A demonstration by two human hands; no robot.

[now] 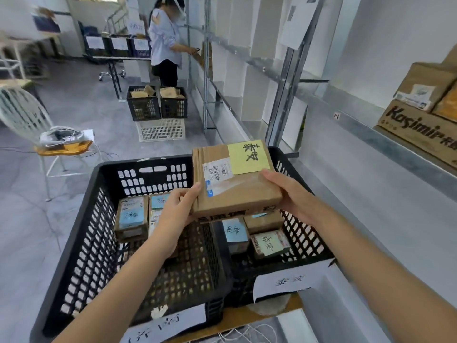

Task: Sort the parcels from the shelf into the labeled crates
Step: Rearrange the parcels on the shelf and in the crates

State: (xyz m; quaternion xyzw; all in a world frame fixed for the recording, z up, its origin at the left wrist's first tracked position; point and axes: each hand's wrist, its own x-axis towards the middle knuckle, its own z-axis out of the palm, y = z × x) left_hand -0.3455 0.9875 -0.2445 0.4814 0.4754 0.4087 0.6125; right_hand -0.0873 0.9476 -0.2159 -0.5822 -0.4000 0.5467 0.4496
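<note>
Both hands hold one brown cardboard parcel [236,179] in the air, flat and slightly tilted, above the far part of two black crates that stand side by side. The left hand [176,211] grips the parcel's seven o'clock corner, thumb on top and fingers curled beneath. The right hand [289,194] grips the three o'clock edge, thumb lying along the top and the other fingers hidden under the box. A yellow note [247,157] with handwritten characters is stuck at the parcel's one o'clock corner, beside a white barcode sticker [217,169].

The parcel hangs over the wall shared by the crates, mostly over the right crate [309,233]. That crate holds small parcels, one with a blue note [235,231] and one with a pale green note [269,243]. The left crate [86,243] holds two parcels with blue notes [132,219] against its far wall. Each crate has a handwritten paper label on its near wall: the left one [168,323] at six o'clock, the right one [291,280] at five o'clock.

At three o'clock runs a metal shelf [371,149], with printed cardboard boxes [420,129] at its two o'clock end. At eleven o'clock, well apart, another person [164,45] stands at the shelving, with two filled black crates [144,107] on a white crate [160,129] at their feet. A white chair [24,115] stands at nine o'clock.
</note>
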